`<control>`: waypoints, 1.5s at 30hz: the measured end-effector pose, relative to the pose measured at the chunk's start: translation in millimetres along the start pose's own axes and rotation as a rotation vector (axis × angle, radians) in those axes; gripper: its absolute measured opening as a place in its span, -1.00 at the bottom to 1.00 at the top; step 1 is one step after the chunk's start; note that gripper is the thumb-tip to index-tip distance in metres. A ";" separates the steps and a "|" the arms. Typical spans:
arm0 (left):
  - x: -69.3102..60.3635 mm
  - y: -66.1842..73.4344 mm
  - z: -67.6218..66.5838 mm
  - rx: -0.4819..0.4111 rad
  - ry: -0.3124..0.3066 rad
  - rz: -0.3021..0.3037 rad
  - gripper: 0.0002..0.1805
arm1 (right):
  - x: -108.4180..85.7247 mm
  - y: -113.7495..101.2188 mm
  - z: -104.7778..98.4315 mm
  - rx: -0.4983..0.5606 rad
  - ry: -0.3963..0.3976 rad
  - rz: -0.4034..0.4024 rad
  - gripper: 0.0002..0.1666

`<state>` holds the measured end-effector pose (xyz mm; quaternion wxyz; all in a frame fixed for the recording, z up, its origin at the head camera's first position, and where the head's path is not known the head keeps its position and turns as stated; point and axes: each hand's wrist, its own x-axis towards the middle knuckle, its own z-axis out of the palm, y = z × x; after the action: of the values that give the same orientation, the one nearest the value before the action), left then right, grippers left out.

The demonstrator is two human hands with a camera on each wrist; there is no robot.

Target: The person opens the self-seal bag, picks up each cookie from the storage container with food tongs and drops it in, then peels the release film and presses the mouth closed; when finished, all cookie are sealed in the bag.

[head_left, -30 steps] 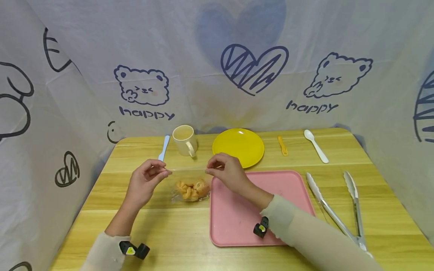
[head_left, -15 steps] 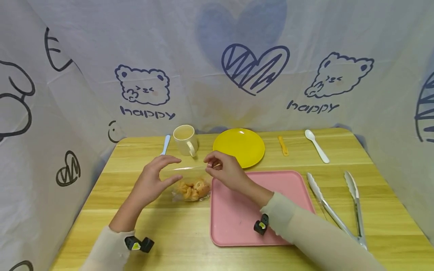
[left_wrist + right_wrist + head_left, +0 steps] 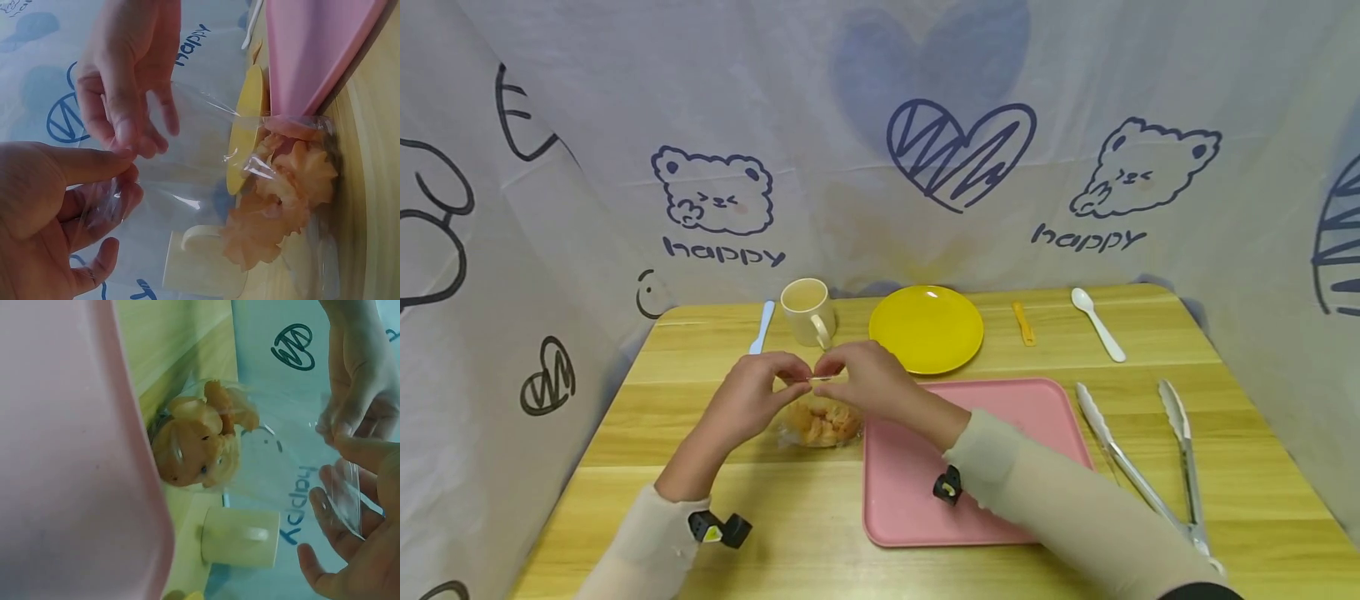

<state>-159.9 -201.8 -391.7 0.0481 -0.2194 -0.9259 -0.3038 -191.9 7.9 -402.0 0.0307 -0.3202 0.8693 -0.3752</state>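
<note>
A clear plastic bag [image 3: 187,147] holds several golden-brown ridged pastries [image 3: 823,422], and its lower part rests on the table left of the pink tray [image 3: 925,500]. My left hand [image 3: 748,392] pinches the bag's top edge between thumb and fingers. Beside it my right hand [image 3: 868,379] pinches the same edge, the fingertips of both hands nearly meeting above the pastries. In the right wrist view, the clear film of the bag's mouth spans the fingers of my right hand [image 3: 369,531]. The hands partly cover the upper bag in the head view.
Behind the hands stand a cream mug [image 3: 808,312] and a yellow plate [image 3: 925,329]. A light blue knife [image 3: 763,327] lies left of the mug. Farther right are a small yellow utensil [image 3: 1024,323], a white spoon [image 3: 1099,325] and spread metal tongs [image 3: 1157,483].
Both hands held the bag's top edge wide apart. The left hand let go, moved right and pinched the edge again; the right hand shifted left, so the hands now meet near the middle.
</note>
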 end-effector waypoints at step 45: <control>-36.5 -57.3 -8.3 -0.458 0.131 -0.197 -0.87 | -25.4 44.5 -2.3 0.407 0.062 0.081 -0.88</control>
<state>-152.4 -261.5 -424.1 0.0272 -0.1133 -0.8447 -0.5224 -196.2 46.9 -435.0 0.0828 -0.2605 0.7881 -0.5515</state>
